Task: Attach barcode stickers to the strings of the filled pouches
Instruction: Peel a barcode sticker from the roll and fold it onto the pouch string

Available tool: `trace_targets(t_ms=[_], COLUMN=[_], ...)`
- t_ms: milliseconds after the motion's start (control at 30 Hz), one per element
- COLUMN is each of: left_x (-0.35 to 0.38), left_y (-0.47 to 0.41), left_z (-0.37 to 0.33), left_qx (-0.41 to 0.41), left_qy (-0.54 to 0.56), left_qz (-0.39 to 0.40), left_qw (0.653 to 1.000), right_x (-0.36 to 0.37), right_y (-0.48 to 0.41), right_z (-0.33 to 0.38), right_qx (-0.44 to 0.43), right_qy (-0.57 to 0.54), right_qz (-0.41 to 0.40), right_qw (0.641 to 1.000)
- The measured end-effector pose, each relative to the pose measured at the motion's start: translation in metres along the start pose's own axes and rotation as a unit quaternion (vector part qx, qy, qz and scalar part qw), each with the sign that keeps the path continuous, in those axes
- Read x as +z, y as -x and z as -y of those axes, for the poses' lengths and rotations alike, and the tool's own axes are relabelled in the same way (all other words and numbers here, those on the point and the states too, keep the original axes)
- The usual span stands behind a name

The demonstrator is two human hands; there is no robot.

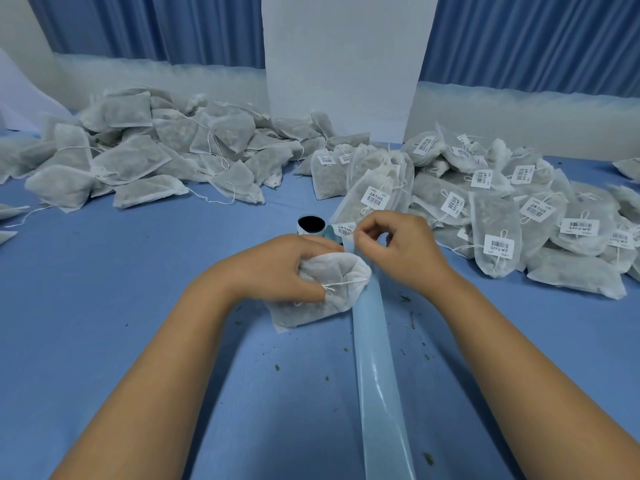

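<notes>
My left hand (277, 268) grips a white filled pouch (332, 292) at the table's middle, with the pouch's drawstring (341, 283) looped by my fingertips. My right hand (398, 251) pinches a barcode sticker (346, 231) at the top of the light blue backing strip (377, 358), right beside the pouch's mouth. The strip runs from the sticker roll (310, 226) towards me, down to the frame's lower edge.
A heap of unlabelled pouches (138, 157) with loose strings lies at the back left. A heap of labelled pouches (502, 209) fills the right. A white panel (343, 64) stands behind. Small green crumbs dot the blue table (138, 306).
</notes>
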State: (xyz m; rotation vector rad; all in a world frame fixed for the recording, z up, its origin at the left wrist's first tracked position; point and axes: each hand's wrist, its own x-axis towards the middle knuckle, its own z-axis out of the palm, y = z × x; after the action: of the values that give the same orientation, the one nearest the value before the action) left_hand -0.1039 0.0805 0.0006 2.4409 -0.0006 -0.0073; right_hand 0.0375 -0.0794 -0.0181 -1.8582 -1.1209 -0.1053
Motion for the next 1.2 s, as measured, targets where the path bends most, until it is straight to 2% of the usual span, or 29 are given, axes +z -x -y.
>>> trace_targets(t_ms=[267,1000,1200], left_x=[-0.0022,-0.0036,-0.0036], left_y=[0.0006,0.0005,0.0005], left_z=[-0.0009,0.0004,0.0005], left_qx=[0.001,0.001,-0.008], left_qy=[0.014,0.000,0.008], left_qz=[0.004,0.019,0.022], left_qw=[1.000,1.000,1.000], right_x=[0.0021,-0.0015,-0.0048], right_y=[-0.0044,-0.0066,-0.0090], right_z=[-0.0033,-0.0026,-0.0018], right_qx=[0.056,0.088,0.153], right_qy=[-0.053,-0.035,-0.084], right_qz=[-0.025,-0.034,-0.045], right_qw=[0.997,0.995,0.984])
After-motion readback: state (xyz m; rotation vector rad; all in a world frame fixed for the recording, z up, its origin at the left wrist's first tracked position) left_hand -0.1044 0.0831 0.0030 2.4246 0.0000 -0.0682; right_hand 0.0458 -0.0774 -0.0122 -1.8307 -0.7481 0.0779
